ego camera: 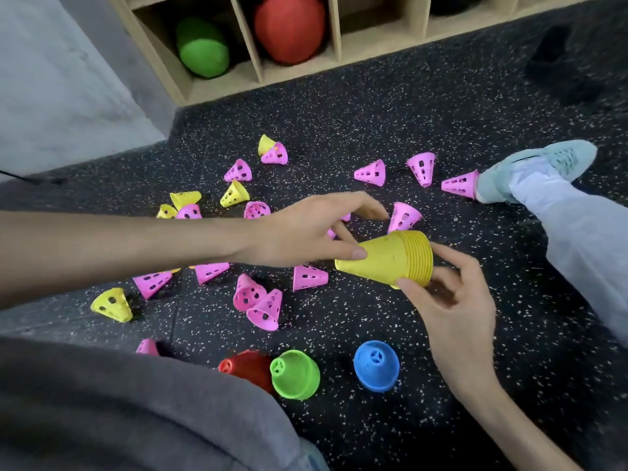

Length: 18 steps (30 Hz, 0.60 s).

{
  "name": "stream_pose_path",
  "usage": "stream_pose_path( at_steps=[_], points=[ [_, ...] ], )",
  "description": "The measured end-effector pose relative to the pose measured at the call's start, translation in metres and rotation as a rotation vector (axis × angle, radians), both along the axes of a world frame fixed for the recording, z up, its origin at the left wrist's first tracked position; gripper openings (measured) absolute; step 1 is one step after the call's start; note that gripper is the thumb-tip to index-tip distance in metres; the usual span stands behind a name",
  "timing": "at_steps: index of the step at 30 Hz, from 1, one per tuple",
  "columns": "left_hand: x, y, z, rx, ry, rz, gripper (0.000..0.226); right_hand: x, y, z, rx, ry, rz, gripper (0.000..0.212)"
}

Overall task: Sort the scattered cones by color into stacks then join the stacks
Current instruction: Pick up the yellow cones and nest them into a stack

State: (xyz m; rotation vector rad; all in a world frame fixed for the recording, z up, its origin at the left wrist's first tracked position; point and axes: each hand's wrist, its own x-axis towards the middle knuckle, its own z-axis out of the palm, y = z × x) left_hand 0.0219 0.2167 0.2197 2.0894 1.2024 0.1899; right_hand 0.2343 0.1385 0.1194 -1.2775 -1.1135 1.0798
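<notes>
While right hand (pixel 452 300) pinches yellow stack (pixel 390 258) at rim, left hand (pixel 302 232) at tip, I note far cubbies (pixel 334 28): green ball (pixel 203 47), red ball (pixel 289 28).

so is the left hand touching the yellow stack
Touching: head view shows the thumb of the left hand against the narrow end of the yellow stack.

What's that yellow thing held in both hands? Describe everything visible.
The yellow stack is many nested plastic-looking cones, rims ribbed together at its wide end. It is held sideways above the speckled floor, narrow end leftward. The right hand pinches the rims; the left hand has its thumb on the narrow end.
</notes>
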Motion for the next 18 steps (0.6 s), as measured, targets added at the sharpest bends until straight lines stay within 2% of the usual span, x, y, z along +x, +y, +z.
stream_pose_path(
  at_steps=[4,8,13,18],
  points=[
    [-0.044,0.008,-0.028,0.085,-0.022,0.188,0.037,-0.004,0.011,-0.013,-0.063,-0.048,-0.011,0.053],
    [-0.106,0.019,-0.089,0.128,0.12,0.391,0.036,-0.01,0.021,-0.024,-0.114,-0.092,-0.014,0.052],
    [-0.163,0.031,-0.153,0.1,0.384,0.493,0.046,-0.021,0.028,-0.031,-0.151,-0.116,-0.006,0.056],
    [-0.177,0.045,-0.182,0.015,0.414,0.553,0.072,-0.03,0.029,-0.041,-0.2,-0.099,0.012,0.058]
  ],
)
